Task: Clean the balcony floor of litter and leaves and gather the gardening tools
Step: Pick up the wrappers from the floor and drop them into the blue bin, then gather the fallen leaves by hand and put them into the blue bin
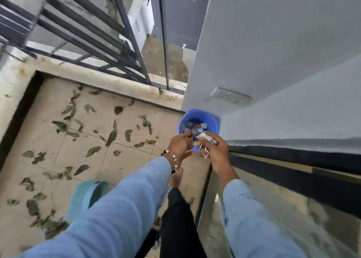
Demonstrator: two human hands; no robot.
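Sleeves of pale blue fill the bottom of my view, both arms reaching forward toward the corner. From the grip: my right hand [215,149] is curled round a crumpled wad of wrappers [205,153], red-and-white paper poking out below my fingers and a white scrap at the top. My left hand [180,145], with a bead bracelet [173,159] at the wrist, has its fingertips bent in at the same bundle; it looks to be picking pieces off it, though blur keeps me from telling whether it truly pinches anything.

I hold both hands right over the near rim of the blue bucket [212,121], so whatever I let go should fall in. It stands on the floor tucked into the corner against the grey wall [273,52], and it already holds a heap of coloured litter [194,127].

Further out, the tiled floor [48,105] to my left is scattered with dry green leaves [112,135], none gathered yet, I judge. A teal mesh basket [86,195] sits near my left elbow. Black railing [88,32] closes off the far edge. I see no gardening tools.
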